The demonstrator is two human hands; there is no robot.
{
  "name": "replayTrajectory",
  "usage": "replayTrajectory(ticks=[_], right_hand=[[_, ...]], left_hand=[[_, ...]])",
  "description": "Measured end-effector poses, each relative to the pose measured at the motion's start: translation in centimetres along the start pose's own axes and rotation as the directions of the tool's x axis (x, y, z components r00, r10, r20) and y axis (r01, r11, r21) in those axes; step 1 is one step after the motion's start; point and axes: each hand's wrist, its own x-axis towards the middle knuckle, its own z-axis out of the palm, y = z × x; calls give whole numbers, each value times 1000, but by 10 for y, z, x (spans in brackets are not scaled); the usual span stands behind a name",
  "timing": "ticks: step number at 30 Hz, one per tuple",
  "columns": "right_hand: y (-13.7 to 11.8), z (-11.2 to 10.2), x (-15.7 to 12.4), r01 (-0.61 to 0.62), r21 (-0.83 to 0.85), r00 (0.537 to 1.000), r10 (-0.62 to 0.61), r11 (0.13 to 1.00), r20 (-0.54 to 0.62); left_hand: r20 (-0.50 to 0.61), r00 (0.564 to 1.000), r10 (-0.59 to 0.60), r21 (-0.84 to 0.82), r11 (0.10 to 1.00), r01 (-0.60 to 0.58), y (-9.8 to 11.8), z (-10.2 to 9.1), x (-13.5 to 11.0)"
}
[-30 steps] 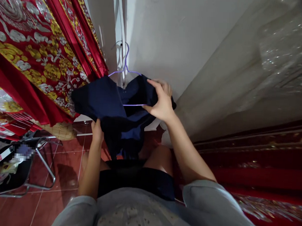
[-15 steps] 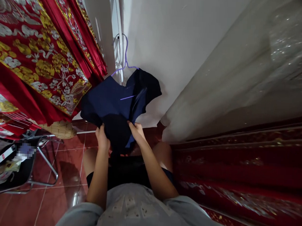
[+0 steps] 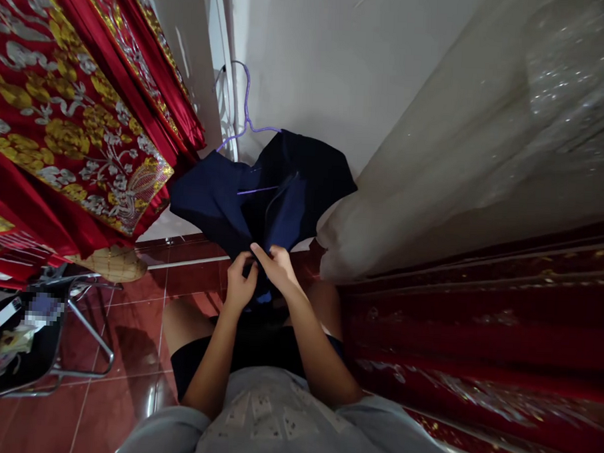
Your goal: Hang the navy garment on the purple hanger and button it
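A dark navy garment (image 3: 263, 191) hangs on a purple wire hanger (image 3: 244, 110) hooked near the white door frame. My left hand (image 3: 239, 284) pinches the garment's lower edge, fingers closed on the cloth. My right hand (image 3: 276, 265) is right beside it, fingers also closed on the same lower edge. Both hands meet at the bottom middle of the garment, in front of my knees.
Red fabric with gold and silver embroidery (image 3: 61, 109) hangs at left. A pale sheer curtain (image 3: 460, 160) and a red embroidered surface (image 3: 477, 341) fill the right. A metal-framed chair (image 3: 51, 349) with papers stands at lower left on the red tiled floor (image 3: 124, 392).
My right hand came down from the garment's upper right to its lower edge. My left hand moved right to meet it. The garment now hangs spread on the hanger.
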Motion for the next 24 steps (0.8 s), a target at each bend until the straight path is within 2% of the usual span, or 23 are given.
replayTrajectory(ticks=[3,6,10,13,17,21,24], right_hand=[[3,-6,-2,55,39,998,-55,998,13],[7,-10,-6,90,57,995,-92,994,30],[7,-11,-11,121,26,992,-122,992,33],[5,-9,-11,144,-18,989,-144,989,-45],[6,-3,-9,186,57,962,-170,981,-212],[12,1,-11,241,61,951,-223,969,-213],[16,4,-14,309,7,921,-298,951,-252]], left_hand=[[12,998,63,56,996,-64,1,4,1],[-32,993,110,85,991,-107,1,5,1],[-86,993,80,51,996,-76,4,5,2],[-95,992,89,85,993,-81,8,4,1],[-84,983,162,156,977,-147,8,5,-2],[-93,977,190,220,961,-166,-1,5,-4],[-56,976,210,304,935,-184,-8,3,-5]])
